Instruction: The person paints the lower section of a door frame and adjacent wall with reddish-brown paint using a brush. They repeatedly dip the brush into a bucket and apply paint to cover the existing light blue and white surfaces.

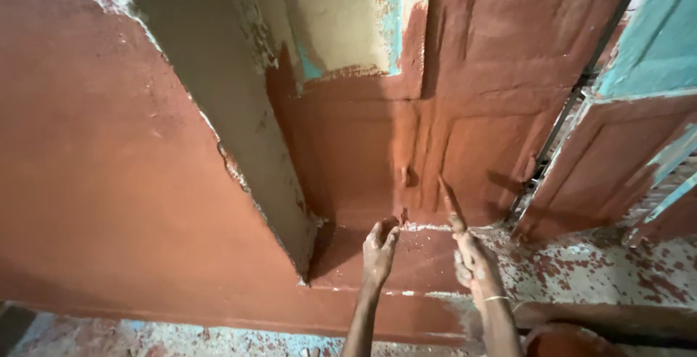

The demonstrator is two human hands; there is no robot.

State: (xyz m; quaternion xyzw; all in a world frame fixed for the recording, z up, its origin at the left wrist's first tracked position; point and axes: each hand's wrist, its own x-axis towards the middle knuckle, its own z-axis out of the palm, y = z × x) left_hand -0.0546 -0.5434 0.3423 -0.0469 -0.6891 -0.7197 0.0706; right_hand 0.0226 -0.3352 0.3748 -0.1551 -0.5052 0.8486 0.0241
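Red-brown wet paint coats door (465, 110); right hand (475, 261) closed round thin paintbrush (451, 208) at handle end, bristles near door bottom. Brush looks light, stiff, slippery. Left hand (379, 249) loosely curled, empty, touching threshold (421, 255).

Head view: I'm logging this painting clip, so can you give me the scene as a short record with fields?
setting: old panelled door and wall, mostly coated in red-brown paint, turquoise patches left near the top
left hand: left hand paint-stained, fingers pressed on the step at the door's base
right hand: right hand grips a paint-covered brush, tip up against the door
wrist: thin bangle on the right wrist
floor: speckled with red paint
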